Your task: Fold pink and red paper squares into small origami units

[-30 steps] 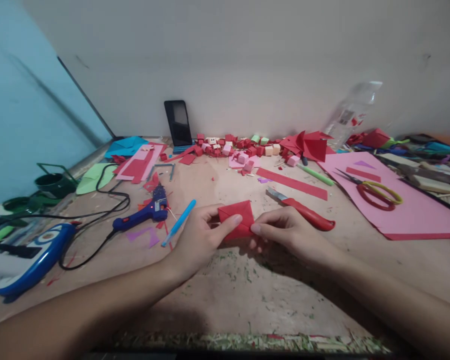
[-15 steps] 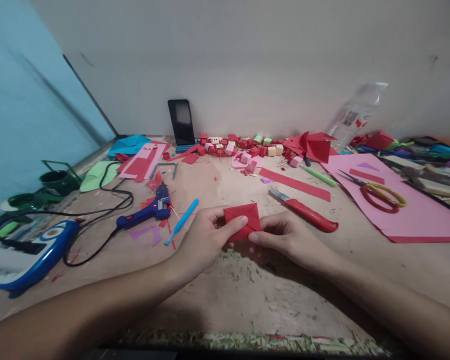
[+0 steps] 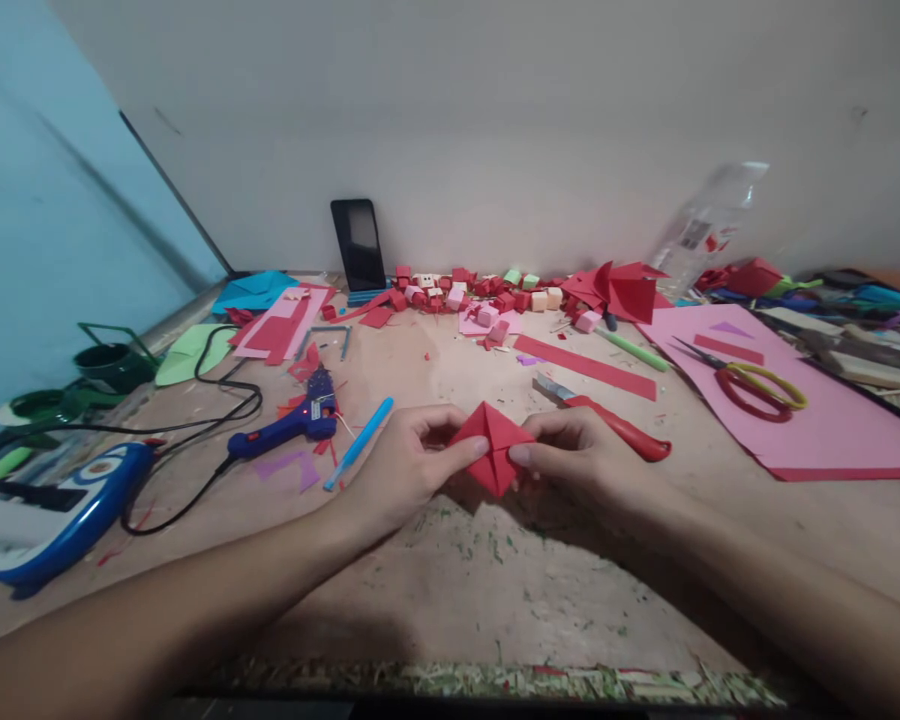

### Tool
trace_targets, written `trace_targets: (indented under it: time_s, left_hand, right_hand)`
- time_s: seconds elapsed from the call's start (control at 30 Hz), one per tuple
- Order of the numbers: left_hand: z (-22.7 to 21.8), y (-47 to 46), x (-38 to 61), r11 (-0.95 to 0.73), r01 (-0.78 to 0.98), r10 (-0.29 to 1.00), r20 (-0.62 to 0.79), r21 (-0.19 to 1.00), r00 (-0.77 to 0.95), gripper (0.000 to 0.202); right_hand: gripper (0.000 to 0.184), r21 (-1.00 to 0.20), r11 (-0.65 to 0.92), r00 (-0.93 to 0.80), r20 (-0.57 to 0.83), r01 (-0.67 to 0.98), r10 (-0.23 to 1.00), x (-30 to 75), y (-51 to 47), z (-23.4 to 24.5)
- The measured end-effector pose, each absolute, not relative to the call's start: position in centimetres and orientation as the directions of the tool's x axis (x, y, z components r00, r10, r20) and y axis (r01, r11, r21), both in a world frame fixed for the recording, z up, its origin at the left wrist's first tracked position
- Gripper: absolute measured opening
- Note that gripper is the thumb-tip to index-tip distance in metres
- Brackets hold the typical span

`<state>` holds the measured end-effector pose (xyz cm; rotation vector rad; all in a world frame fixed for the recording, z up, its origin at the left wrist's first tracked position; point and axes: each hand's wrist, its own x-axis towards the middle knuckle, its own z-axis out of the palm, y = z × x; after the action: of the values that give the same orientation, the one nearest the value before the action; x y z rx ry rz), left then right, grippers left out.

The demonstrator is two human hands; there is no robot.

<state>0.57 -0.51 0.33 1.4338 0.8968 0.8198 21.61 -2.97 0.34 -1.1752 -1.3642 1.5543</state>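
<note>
A small folded red paper piece [image 3: 493,447] is held just above the wooden tabletop [image 3: 495,580], standing on a corner like a diamond with creases across it. My left hand [image 3: 409,465] pinches its left corner between thumb and fingers. Its right corner is pinched by my right hand [image 3: 581,460]. Both forearms reach in from the bottom edge of the view.
A blue glue gun [image 3: 289,420] with a black cord and a light blue pen [image 3: 358,444] lie left of my hands. A red-handled knife [image 3: 607,420], a red paper strip [image 3: 583,367], scissors [image 3: 750,385] on pink paper [image 3: 832,430], small paper cubes [image 3: 487,290] and a phone [image 3: 356,245] lie behind.
The red paper piece has turned from lying like a flat square to standing on a corner as a diamond. Both hands shifted their pinch to its side corners.
</note>
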Motion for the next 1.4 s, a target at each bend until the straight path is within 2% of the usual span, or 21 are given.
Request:
trace_targets:
  time_s: [0.13,0.27,0.37,0.63,0.87,1.0,1.1,1.2,1.3,1.4]
  left_hand:
    - [-0.3,-0.7,0.6,0.05,0.079,0.872,-0.082,0.996,0.483,0.03]
    - [-0.4,-0.7,0.6,0.052,0.106,0.88,-0.096,0.993,0.466,0.03]
    - [-0.4,-0.7,0.7,0.081,0.107,0.878,-0.122,0.991,0.462,0.028]
    - [-0.3,-1.0,0.9,0.118,0.058,0.876,-0.131,0.991,0.464,0.025]
    - [-0.5,-0.8,0.8,0.155,0.039,0.887,-0.156,0.987,0.434,0.022]
    - [-0.2,-1.0,0.9,0.148,0.025,0.872,-0.142,0.989,0.469,0.025]
    - [-0.1,-1.2,1.0,0.117,0.023,0.869,-0.113,0.993,0.482,0.029]
    - [-0.3,-1.3,1.2,0.009,0.054,0.892,-0.032,0.998,0.452,0.021]
    - [-0.5,-1.3,1.1,-0.116,0.096,0.907,0.066,0.989,0.416,0.011]
    - [-0.4,-1.3,1.0,-0.157,0.12,0.919,0.1,0.98,0.381,0.01]
  right_hand:
    - [0.028,-0.986,-0.163,-0.208,-0.151,-0.045,0.966,21.6,-2.8,-0.3]
    - [0.025,-0.975,-0.21,-0.272,-0.181,-0.08,0.945,21.3,-3.0,-0.3]
    - [0.029,-0.974,-0.219,-0.323,-0.187,-0.066,0.928,20.9,-3.3,0.0]
    - [0.03,-0.964,-0.265,-0.241,-0.254,-0.014,0.937,20.9,-3.3,0.0]
    - [0.025,-0.972,-0.233,-0.221,-0.218,-0.042,0.95,20.9,-3.2,-0.2]
    - [0.026,-0.98,-0.198,-0.222,-0.196,0.012,0.955,20.7,-3.3,0.1]
    - [0.027,-0.985,-0.148,-0.183,-0.162,0.087,0.97,20.6,-3.3,0.4]
    - [0.024,-0.982,-0.155,-0.175,-0.172,0.109,0.969,20.5,-3.4,0.6]
    - [0.021,-0.976,-0.212,-0.195,-0.218,0.053,0.956,20.3,-3.5,0.6]
    - [0.02,-0.961,-0.273,-0.25,-0.253,-0.049,0.935,20.3,-3.6,0.4]
